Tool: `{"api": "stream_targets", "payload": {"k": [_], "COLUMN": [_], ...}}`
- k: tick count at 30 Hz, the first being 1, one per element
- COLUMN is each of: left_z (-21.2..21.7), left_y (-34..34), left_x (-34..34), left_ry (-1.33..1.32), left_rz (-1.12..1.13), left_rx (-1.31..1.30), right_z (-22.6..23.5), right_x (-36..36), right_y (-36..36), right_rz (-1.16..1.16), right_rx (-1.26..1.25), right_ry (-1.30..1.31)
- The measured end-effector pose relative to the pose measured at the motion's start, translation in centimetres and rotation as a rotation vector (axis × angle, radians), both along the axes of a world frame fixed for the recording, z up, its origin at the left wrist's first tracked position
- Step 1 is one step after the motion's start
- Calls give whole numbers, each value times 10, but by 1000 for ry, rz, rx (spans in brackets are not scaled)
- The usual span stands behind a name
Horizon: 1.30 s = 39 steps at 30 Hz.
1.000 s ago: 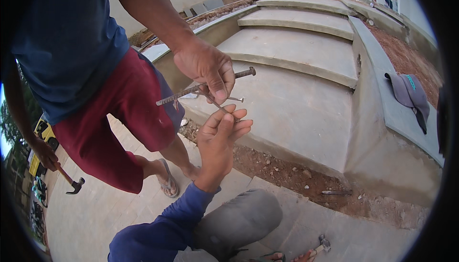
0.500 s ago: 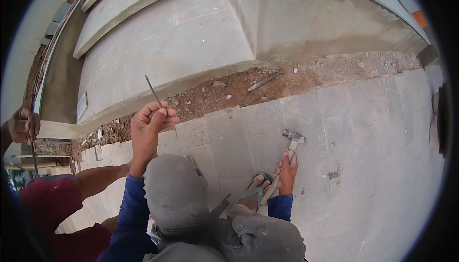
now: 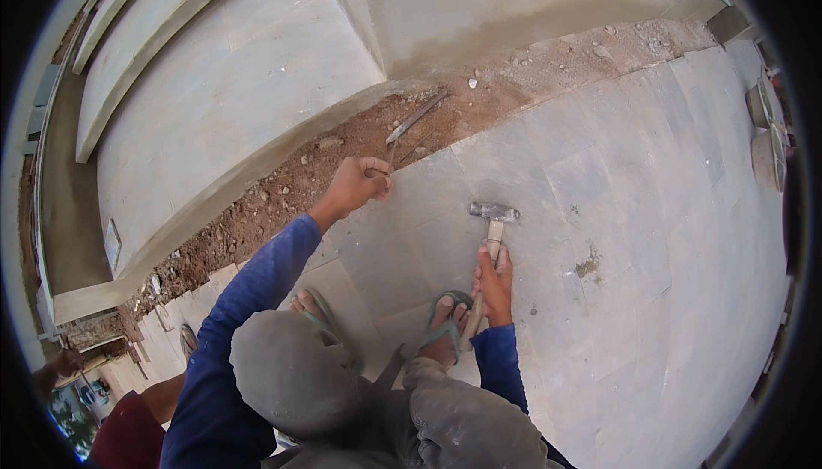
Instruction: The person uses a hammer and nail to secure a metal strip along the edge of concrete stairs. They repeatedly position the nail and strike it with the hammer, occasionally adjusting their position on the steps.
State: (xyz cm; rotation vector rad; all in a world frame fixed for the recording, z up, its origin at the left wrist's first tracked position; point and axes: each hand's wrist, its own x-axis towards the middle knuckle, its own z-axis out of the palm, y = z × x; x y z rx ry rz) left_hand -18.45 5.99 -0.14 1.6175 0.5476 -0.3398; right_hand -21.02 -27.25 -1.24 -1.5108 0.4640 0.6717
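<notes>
1. Clamped around the wooden handle [image 3: 495, 233] of a club hammer [image 3: 494, 211], the right hand [image 3: 491, 285] sits right of centre, a little below the steel head. The left hand [image 3: 353, 188], near the middle of the frame, has thumb and fingers together on a thin nail [image 3: 393, 155] that points up the frame; whether its tip meets the ground I cannot tell.

2. Nearest the camera, at lower centre, are knees in grey trousers [image 3: 295, 375]. A foot in a green-strapped flip-flop [image 3: 445, 329] is just beside the lower end of the handle.

3. The hammer should feel heavy at the head and rigid throughout; the bare wood looks dry enough to grip well. Holding it close to the head, as now, gives control, while a lower hold would give more swing. The nail should be light, stiff and easily twisted between fingers, so its shank wants a firm pinch.

4. Beyond the hands, paving slabs [image 3: 634, 221] fill the right side. A strip of rubbly soil [image 3: 282, 180] crosses the upper centre, with a flat, narrow bar [image 3: 417, 116] lying in it near the nail.

5. Farther off, pale concrete steps [image 3: 223, 67] curve through the upper left; at lower left shows a co-worker's hand [image 3: 66, 361].
</notes>
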Motion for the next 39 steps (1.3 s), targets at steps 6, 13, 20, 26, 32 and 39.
{"api": "stream_targets", "payload": {"k": [6,13,20,26,32,39], "left_z": [-17,-27,-37,-37,-54,-68], "left_y": [-11,-22,-76,-85,-81,-80], "left_x": [33,24,-1,-9,-22,-24], "left_ry": [-5,-41,-187,-219,-342,-468], "left_rz": [125,135,-17,13,105,172], "left_rx": [-247,-77,780,962,816,723], "right_z": [2,-1,2,7,29,23], "right_x": [5,3,3,-1,20,41], "right_y": [0,1,4,5,30,63], "right_rz": [8,9,23,41,395,607], "right_rx": [10,20,-10,-169,-442,-473], "right_ry": [-11,-36,-67,-107,-759,-965]}}
